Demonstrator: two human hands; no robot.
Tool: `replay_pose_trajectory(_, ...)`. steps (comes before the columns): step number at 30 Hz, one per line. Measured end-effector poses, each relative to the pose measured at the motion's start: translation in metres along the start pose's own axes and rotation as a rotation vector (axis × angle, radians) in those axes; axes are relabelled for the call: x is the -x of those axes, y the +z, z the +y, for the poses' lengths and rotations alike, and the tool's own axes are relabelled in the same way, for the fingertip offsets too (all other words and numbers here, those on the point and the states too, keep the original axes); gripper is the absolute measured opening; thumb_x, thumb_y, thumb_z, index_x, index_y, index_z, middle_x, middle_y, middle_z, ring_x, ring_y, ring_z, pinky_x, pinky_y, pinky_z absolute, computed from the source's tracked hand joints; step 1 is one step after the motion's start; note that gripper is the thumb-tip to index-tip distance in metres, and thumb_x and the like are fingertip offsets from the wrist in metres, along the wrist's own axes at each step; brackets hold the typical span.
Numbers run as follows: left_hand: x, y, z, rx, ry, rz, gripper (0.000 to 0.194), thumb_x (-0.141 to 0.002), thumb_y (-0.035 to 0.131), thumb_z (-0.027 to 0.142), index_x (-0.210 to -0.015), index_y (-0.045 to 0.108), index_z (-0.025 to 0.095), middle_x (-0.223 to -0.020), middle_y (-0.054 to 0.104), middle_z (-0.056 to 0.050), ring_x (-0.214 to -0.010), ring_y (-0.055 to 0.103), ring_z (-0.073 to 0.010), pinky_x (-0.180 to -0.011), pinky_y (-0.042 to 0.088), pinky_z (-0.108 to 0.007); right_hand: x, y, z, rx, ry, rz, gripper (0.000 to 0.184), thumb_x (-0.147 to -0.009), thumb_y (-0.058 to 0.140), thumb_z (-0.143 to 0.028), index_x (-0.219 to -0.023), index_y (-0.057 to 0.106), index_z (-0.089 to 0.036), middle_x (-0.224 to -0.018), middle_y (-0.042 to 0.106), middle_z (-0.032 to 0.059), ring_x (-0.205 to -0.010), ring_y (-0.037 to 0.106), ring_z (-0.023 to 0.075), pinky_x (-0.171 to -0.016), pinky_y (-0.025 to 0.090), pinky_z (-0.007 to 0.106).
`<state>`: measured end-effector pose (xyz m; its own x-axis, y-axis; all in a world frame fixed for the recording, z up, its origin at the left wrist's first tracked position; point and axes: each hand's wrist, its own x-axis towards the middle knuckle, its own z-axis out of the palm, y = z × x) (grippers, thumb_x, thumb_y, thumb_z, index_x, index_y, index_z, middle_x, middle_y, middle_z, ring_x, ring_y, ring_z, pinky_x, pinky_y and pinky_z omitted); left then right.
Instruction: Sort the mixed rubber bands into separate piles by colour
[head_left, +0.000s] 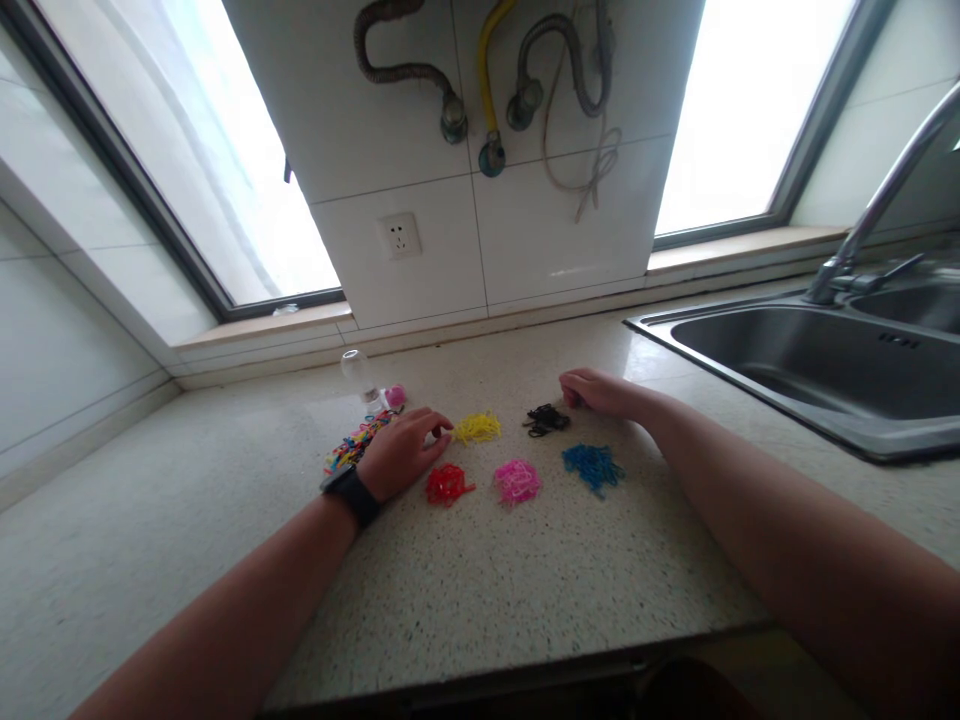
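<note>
Mixed bands (351, 447) beside left hand (405, 450)

The band piles are yellow (478, 428), black (547, 420), red (448, 485), pink (517, 482) and blue (592, 467).

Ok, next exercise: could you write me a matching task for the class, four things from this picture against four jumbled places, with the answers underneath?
Things
1. Black pile
2. Power socket
3. Mixed-colour pile
4. Pink pile

Places
A. Between the red pile and the blue pile
B. On the tiled wall
C. Close beside the right hand
D. Farthest left of all the piles

Right pairs: 1-C, 2-B, 3-D, 4-A
</note>
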<state>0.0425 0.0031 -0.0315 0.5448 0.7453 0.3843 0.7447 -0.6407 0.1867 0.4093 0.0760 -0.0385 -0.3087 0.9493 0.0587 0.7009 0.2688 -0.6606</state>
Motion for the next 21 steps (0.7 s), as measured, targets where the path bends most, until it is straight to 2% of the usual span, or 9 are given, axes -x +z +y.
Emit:
replay_pose_trajectory(11,0.0001,-0.0014,0.0021,-0.016,0.0,0.008,0.018,-0.096,0.053,0.027,-0.106,0.067,0.021,-0.096,0.068,-0.004,-0.087,0.063,-0.0182,-0.08,0.05,-0.032,-0.0002,-0.001,-0.0008,0.025,-0.015,0.0,0.041,-0.093,0.034,-0.04,-0.063,0.054,-0.019,-0.061,0.056,0.0033,-0.056,0.044,0.0143,-0.057,0.034,0.029)
replay_pose_trajectory(21,-0.0003,-0.0004,0.0016,-0.014,-0.006,-0.001,0.019,-0.096,0.051,0.028,-0.106,0.066,0.021,-0.097,0.068,-0.004,-0.088,0.063,-0.0184,-0.083,0.049,-0.033,-0.0001,-0.0012,-0.0023,0.04,-0.012,-0.008,0.041,-0.094,0.032,-0.036,-0.063,0.054,-0.019,-0.061,0.054,0.0034,-0.055,0.045,0.0144,-0.057,0.033,0.03)
